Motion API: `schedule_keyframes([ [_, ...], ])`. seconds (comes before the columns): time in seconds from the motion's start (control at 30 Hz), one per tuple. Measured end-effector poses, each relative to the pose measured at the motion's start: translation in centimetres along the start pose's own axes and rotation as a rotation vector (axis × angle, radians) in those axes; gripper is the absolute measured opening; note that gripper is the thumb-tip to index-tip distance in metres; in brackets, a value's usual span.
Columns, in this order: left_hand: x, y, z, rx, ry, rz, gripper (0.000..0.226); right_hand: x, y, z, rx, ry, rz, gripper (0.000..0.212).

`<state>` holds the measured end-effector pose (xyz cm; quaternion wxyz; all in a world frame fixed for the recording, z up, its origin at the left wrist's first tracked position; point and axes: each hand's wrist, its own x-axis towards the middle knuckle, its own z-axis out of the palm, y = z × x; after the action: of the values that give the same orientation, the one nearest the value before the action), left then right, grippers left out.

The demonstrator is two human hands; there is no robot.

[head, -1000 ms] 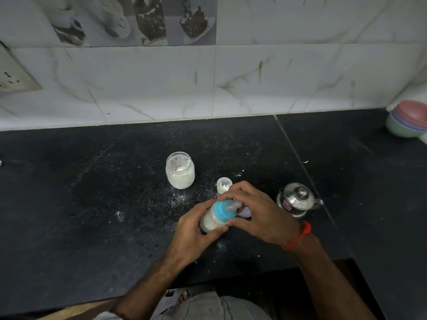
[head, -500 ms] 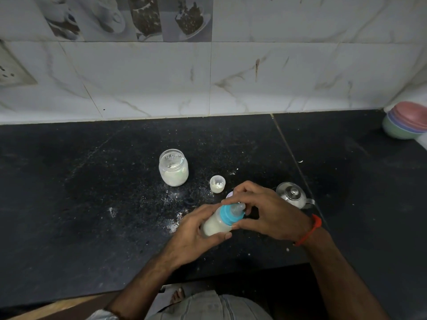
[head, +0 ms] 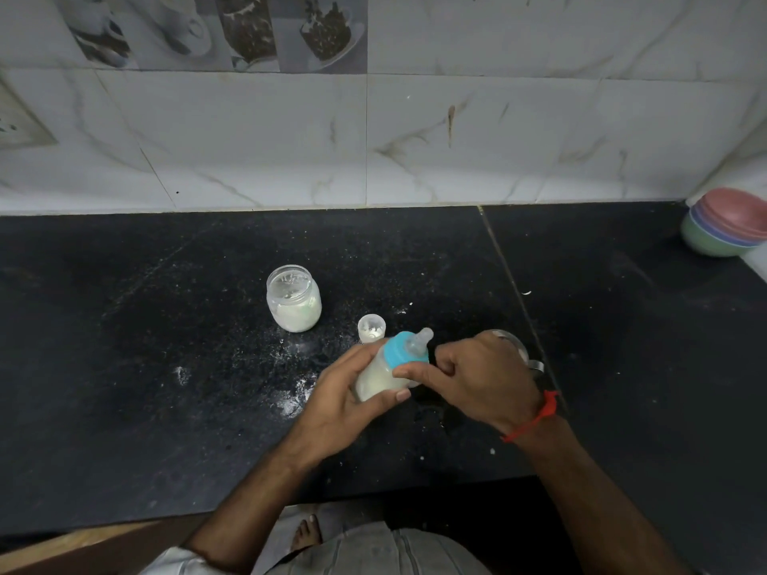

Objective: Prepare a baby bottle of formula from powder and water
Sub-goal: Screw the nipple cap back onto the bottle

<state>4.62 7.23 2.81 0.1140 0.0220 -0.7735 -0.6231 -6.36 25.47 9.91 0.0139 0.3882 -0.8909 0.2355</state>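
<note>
Blue-collared baby bottle (head: 384,369), tilted at frame centre, is being gripped by the left hand (head: 344,402) while the right hand (head: 483,377) is pinching its collar.

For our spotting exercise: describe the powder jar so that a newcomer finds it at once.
Start at the black counter below the marble wall tiles. Near its middle, behind the left hand, stands the jar: clear, squat, round, partly filled with white powder. It is far bigger than the small cap beside it.

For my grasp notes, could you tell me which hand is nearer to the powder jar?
Left. The left hand, holding the baby bottle, is just right of and below the powder jar; the right hand sits farther right.
</note>
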Motion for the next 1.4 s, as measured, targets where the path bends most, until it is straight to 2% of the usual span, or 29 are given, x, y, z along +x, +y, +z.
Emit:
schedule_keyframes([
  [0.07, 0.8, 0.5, -0.3, 0.090, -0.007, 0.032, 0.057, -0.1, 0.4, 0.3, 0.096, 0.042, -0.006, 0.079],
  [0.17, 1.0, 0.8, -0.2, 0.163, -0.011, 0.039, 0.058, 0.1, 1.0, -0.5, 0.325, 0.053, 0.078, 0.061],
  [0.23, 0.6, 0.7, 0.3, 0.208, -0.014, 0.042, 0.060, 0.0, 1.2, -0.6, 0.446, 0.031, 0.110, 0.066],
  [0.4, -0.4, 0.4, 1.9, 0.201, -0.032, 0.001, 0.061, -0.2, 1.9, 0.0, 0.561, -0.084, 0.076, 0.044],
  [0.5, -0.7, 0.2, 2.1, 0.209, -0.030, -0.009, 0.060, -0.2, 2.2, -0.7, 0.472, -0.148, -0.008, 0.034],
  [0.93, -0.2, 0.0, 0.7, 0.139, -0.136, -0.061, 0.055, 0.6, 1.9, -3.2, 0.419, -0.351, -0.336, 0.036],
  [1.27, -0.4, 0.2, 0.1, 0.064, -0.219, -0.115, 0.059, 0.3, 1.4, -3.8, 0.445, -0.427, -0.339, 0.048],
  [1.4, -0.5, 0.3, -0.1, 0.058, -0.202, -0.123, 0.072, 0.0, 1.3, -3.4, 0.396, -0.431, -0.269, 0.061],
])
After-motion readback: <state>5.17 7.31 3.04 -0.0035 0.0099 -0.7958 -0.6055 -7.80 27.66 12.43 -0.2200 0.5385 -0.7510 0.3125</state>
